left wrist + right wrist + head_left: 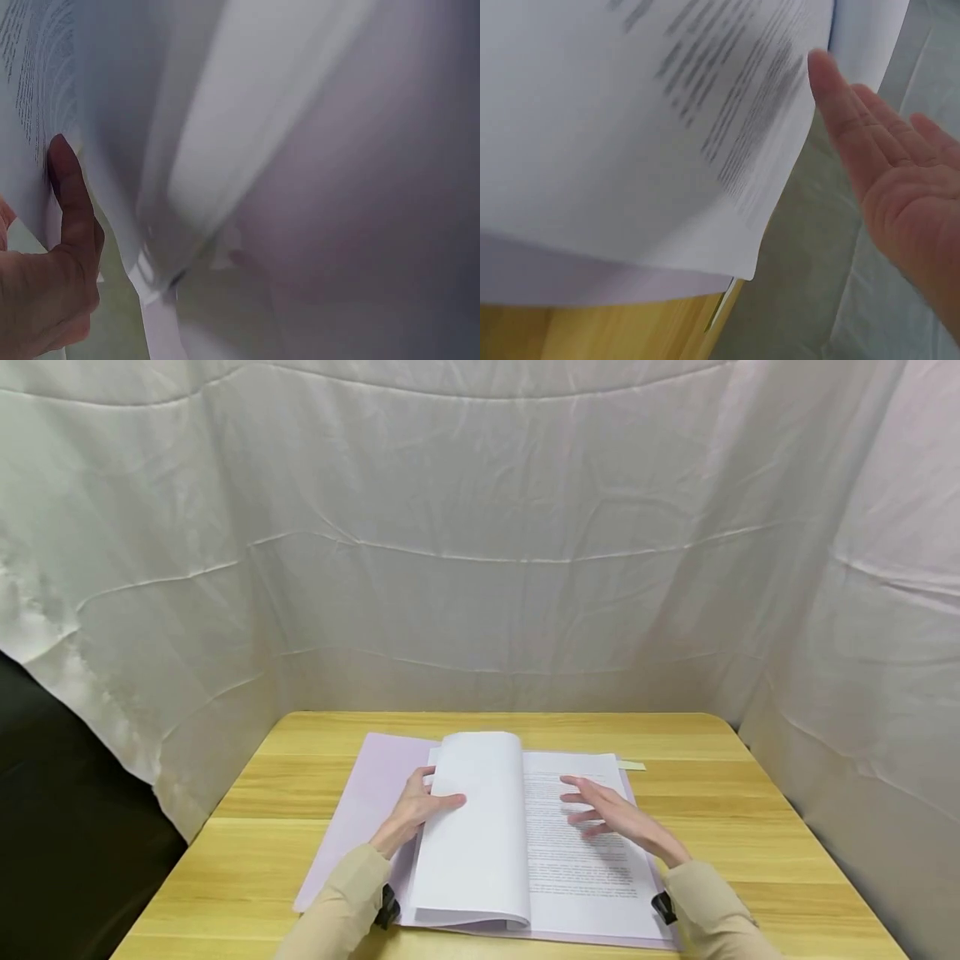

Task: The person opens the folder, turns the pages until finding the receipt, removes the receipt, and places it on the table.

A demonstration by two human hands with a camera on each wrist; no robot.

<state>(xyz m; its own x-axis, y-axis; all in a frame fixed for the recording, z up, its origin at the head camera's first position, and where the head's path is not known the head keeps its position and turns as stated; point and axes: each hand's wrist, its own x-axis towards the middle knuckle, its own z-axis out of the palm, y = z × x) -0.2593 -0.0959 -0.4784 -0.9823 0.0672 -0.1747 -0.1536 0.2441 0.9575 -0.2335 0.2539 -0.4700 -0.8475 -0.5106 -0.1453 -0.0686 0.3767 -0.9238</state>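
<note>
The lilac folder (358, 827) lies open on the worktop (247, 847), roughly midway between the left and right edges and well apart from the two far corners. Inside it, the turned sheets (476, 835) are bent over, blank face up: the bend faces the worktop's right edge, the free side its left edge, and the long axis runs from near edge to far edge.

The left hand (414, 812) is at that free side and is the nearer of the two. It pinches the turned sheets, thumb laid on the blank face, a finger against the printed underside (confirmed in the left wrist view). The forearm comes in from the near left, the hand angled toward the far edge.

The right hand (621, 818) is on the other side of the bend, over the printed page (581, 868), its fingers spread and gripping nothing. It appears clear of the paper (a shadow falls beneath it), though the gap cannot be judged. Its forearm enters from the near right, fingers pointing left. A yellow tab (632, 766) projects past the folder's right side, near its far corner.
</note>
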